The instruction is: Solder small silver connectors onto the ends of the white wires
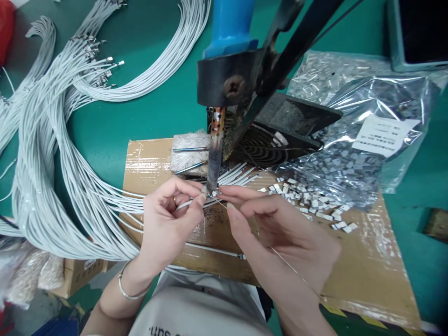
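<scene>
My left hand (171,219) pinches the end of a white cable (184,204) between thumb and forefinger, just below the tip of a soldering iron (214,163). A thin strand of wire (285,262) runs through the fingers of my right hand (276,238), which holds it up to the same spot from the right. A small metal piece sits at the iron's tip between my fingertips, partly hidden. The iron has a blue handle (233,23) and hangs upright in a black clamp (227,81).
Bundles of white cables (35,186) cover the left side. Small metal connectors (308,196) lie loose on the cardboard (364,261), beside a clear bag (381,107) of more parts. A black fan (273,144) stands behind the iron. One cable (213,249) lies near the front edge.
</scene>
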`<state>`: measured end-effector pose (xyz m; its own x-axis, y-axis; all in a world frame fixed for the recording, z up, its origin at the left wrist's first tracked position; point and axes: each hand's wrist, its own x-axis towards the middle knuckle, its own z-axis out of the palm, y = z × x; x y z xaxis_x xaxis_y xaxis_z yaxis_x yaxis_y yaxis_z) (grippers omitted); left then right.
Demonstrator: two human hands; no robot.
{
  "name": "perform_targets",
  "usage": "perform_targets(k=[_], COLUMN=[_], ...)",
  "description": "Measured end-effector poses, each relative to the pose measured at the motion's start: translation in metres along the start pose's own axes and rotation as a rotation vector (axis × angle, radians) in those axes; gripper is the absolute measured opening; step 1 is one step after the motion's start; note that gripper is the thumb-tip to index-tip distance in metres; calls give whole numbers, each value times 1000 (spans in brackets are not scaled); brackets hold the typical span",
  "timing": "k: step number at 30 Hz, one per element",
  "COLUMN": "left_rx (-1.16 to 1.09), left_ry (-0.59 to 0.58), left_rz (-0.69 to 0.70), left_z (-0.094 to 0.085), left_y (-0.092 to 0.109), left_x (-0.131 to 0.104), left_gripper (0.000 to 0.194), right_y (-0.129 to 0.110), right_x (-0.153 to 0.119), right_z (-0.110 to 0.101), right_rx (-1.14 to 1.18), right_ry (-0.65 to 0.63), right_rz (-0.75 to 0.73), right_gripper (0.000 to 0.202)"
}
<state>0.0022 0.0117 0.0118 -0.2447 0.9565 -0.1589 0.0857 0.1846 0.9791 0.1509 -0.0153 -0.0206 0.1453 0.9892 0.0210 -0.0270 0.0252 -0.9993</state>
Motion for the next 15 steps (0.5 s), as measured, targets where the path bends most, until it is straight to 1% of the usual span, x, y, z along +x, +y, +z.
perform_targets(k=[7, 10, 15], left_rx=[36, 23, -4], left_ry=[4, 1, -10], left_rz=[-10, -7, -15], left_z=[1, 0, -2], left_y=[1, 0, 0], left_x=[0, 0, 0], left_gripper=[14, 15, 18], right_y=[-2, -3, -3], right_x=[0, 0, 1], right_z=[2, 2, 3], right_rx=[-5, -4, 8], right_ry=[23, 16, 31], right_rz=[28, 18, 43], right_gripper=[20, 20, 20])
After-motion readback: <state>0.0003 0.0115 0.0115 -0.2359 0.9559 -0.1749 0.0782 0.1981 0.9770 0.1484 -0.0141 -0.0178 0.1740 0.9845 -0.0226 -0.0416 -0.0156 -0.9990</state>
